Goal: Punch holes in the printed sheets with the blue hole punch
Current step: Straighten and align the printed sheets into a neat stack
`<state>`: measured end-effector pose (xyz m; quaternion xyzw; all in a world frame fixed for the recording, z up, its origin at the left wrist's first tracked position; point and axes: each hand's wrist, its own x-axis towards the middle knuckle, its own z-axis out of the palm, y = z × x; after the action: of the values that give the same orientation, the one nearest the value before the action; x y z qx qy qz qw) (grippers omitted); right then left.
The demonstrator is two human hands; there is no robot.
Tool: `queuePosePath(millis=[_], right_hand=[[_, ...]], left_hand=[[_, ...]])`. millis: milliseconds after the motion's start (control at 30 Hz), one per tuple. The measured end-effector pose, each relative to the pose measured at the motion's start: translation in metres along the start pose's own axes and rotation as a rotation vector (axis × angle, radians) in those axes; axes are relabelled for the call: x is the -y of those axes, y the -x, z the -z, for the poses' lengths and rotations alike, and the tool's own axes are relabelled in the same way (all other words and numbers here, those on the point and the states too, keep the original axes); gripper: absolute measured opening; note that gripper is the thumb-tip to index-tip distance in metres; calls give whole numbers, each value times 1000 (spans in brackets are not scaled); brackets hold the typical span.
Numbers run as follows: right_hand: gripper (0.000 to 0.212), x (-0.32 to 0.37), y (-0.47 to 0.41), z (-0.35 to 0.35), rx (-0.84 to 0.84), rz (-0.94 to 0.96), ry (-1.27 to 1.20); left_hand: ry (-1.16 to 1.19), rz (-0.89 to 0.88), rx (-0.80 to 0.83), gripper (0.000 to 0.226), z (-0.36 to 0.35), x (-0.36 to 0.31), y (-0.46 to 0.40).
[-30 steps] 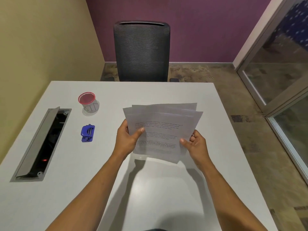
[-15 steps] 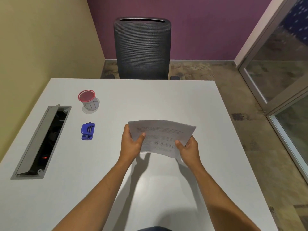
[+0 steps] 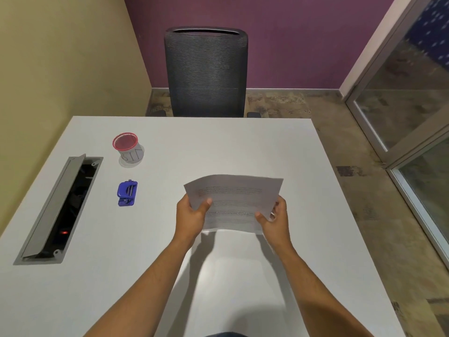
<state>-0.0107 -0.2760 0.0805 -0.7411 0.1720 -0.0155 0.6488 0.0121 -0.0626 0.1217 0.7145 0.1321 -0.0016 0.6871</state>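
Note:
I hold a squared stack of printed sheets (image 3: 234, 203) just above the middle of the white table (image 3: 218, 147), tilted toward me, the bottom edge near the tabletop. My left hand (image 3: 192, 215) grips the stack's left edge, thumb on top. My right hand (image 3: 275, 218) pinches the lower right corner. The blue hole punch (image 3: 127, 192) lies flat on the table well to the left of my left hand, untouched.
A small cup with a red rim (image 3: 127, 148) stands beyond the punch. An open grey cable hatch (image 3: 58, 207) is set into the table's left side. A dark mesh chair (image 3: 206, 71) stands at the far edge. Glass door (image 3: 413, 113) at right.
The fanned-out sheets have been gathered into one aligned stack and lowered toward the table. Both hands moved closer together and slightly toward me.

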Motion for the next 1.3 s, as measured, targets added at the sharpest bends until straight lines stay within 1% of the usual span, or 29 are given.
queuePosePath(millis=[67,133,167,233,300,367,400,433,467,500,533,567,600,633,667,700,733,767,833,900,933,967,1033,1067,1133,1300], right_hand=[[76,-7,1,7,-53,-52,-54],[87,-15,6,14,-109,-153,-152],[91,-20,9,17,-127,-201,-202],[92,-30,13,22,-108,-292,-315],[83,-38,17,24,-25,-344,-413],[73,-38,20,24,106,-362,-497],[64,-38,19,23,158,-357,-526],[52,-37,18,23,186,-349,-539],[45,-35,16,22,196,-340,-544],[42,-34,13,23,200,-329,-561],[44,-30,11,23,195,-316,-565],[50,-27,10,24,182,-309,-555],[56,-25,8,26,175,-306,-529],[59,-23,6,27,167,-303,-504],[57,-21,5,29,153,-295,-474],[53,-21,4,31,140,-281,-459],[54,-20,3,33,130,-267,-444],[60,-19,1,35,115,-257,-429],[79,-18,-1,39,104,-230,-387],[85,-15,-2,43,95,-203,-363],[83,-14,-4,45,89,-199,-341],[74,-12,-5,47,82,-198,-315],[40,-10,-8,49,85,-183,-255],[30,-8,-10,49,89,-176,-227],[27,-2,-12,51,109,-171,-176],[24,6,-17,47,154,-175,-95]], left_hand=[[57,7,-3,22,1,-4,-1],[132,6,-3,24,1,-8,-1],[167,6,5,25,1,-10,-1],[227,1,33,27,1,-14,1],[288,5,63,28,1,-16,3],[357,34,87,29,0,-16,4],[384,50,99,30,0,-14,4],[405,66,108,31,0,-13,5],[419,83,114,32,0,-10,5],[431,99,119,32,1,-8,6],[441,112,123,33,2,-5,6],[451,126,126,44,4,-2,6],[446,146,133,60,6,1,6],[437,164,137,69,8,4,6],[423,163,132,67,11,7,5],[410,156,126,57,15,10,5],[403,154,121,49,18,12,5],[398,159,115,45,23,16,4],[388,167,105,44,35,21,0],[346,192,77,53,47,26,-4],[300,204,63,56,53,28,-6],[248,207,57,56,57,30,-9],[145,197,92,55,64,31,-13],[101,198,125,55,66,31,-15],[44,210,188,56,68,30,-20],[-27,209,240,41,61,27,-29]])
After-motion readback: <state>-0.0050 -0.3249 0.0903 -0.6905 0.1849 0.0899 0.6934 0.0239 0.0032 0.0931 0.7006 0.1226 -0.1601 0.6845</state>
